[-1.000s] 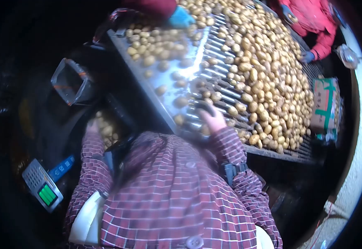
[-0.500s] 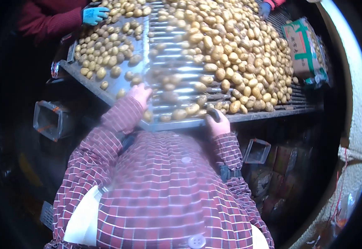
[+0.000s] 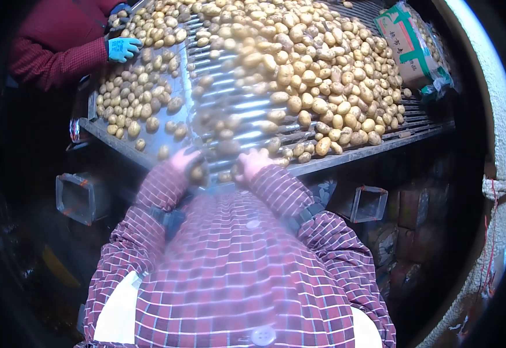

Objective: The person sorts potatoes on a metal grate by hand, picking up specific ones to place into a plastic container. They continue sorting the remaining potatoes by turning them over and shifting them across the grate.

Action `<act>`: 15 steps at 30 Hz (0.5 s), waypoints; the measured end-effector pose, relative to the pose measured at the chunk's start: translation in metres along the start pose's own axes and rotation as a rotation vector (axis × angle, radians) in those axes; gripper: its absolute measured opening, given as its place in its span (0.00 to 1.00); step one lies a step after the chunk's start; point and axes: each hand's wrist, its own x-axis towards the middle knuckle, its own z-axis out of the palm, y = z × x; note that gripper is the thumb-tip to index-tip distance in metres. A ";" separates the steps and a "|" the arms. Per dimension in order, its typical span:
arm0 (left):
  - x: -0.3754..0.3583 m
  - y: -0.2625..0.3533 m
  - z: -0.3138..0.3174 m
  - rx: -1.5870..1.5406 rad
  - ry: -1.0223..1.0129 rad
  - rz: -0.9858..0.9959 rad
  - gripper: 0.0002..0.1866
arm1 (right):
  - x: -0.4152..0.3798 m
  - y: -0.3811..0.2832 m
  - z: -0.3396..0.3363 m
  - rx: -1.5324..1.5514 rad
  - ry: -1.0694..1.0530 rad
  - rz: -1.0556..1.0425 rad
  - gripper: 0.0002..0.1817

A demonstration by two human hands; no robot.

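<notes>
We see yellow-brown potatoes (image 3: 319, 105), rounded and some darkly smudged, heaped over the slatted middle and right of a metal table (image 3: 375, 148), smaller ones spread along its left edge. By the far right edge, a green-taped cardboard box (image 3: 402, 55) shows what look like potatoes inside. Below the near edge, a clear bin (image 3: 92, 203) stands at left and a second clear bin (image 3: 355, 204) at right, contents too dark for us to read. At that edge, the plaid-sleeved worker's left hand (image 3: 184, 160) and right hand (image 3: 255, 163) curl among blurred potatoes; we cannot tell whether either grip holds one. A co-worker's gloved hand (image 3: 124, 49) is at the left edge
</notes>
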 end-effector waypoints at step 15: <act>-0.018 0.055 0.011 -1.144 -0.254 -0.094 0.22 | 0.014 0.114 0.017 0.849 0.644 -0.060 0.19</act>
